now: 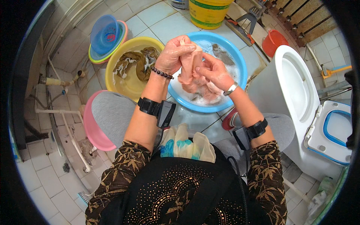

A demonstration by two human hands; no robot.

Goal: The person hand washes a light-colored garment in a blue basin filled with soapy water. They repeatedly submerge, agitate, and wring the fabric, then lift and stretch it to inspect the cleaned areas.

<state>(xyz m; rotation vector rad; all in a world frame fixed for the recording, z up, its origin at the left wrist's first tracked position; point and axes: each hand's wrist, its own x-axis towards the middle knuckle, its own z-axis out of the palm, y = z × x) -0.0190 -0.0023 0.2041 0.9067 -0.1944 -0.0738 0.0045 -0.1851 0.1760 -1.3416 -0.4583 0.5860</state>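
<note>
Over the light blue basin [244, 71] I hold a wet pink cloth [190, 69] up in front of me. My left hand [170, 56] is closed on its upper end, thumb pressed against the fabric. At the cloth's right side my right hand [216, 74] pinches it between thumb and fingers. The lower part hangs down to the white suds in the basin, where more wet fabric lies; where the cloth ends cannot be made out. Grey-brown cloth [224, 55] sits in the foam near the far right rim.
Left of the blue basin stands a yellow basin [109, 77] with brown cloth [140, 63] in water. Nested basins [105, 35] are behind it, a pink basin [98, 133] beside my left knee. A yellow bucket [208, 15] stands at the back, a white toilet [290, 82] at the right.
</note>
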